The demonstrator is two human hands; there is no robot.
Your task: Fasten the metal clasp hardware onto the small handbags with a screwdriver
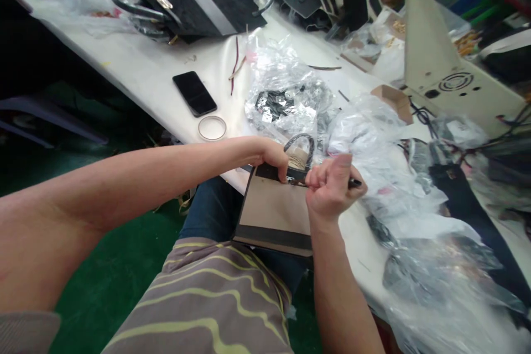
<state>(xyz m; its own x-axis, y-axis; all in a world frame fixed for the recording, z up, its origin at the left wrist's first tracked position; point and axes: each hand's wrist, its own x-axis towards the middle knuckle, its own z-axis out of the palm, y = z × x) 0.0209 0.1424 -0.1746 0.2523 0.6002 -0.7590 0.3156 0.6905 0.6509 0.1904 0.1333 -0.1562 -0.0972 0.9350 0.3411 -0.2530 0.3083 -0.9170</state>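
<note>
A tan and black handbag rests across my lap against the table edge, its dark looped handle standing up behind. My left hand is closed on the bag's upper edge, fingers bent down beside a small shiny metal fitting. In a fist, my right hand grips a slim black-handled screwdriver. The tool lies nearly level and its working end points left toward the fitting. Whether the tip touches the fitting is too small to tell.
A phone and a clear round ring lie on the white table. Plastic bags of small parts sit behind the handbag. Black bags stand farther back. A beige machine and crumpled plastic occupy the right.
</note>
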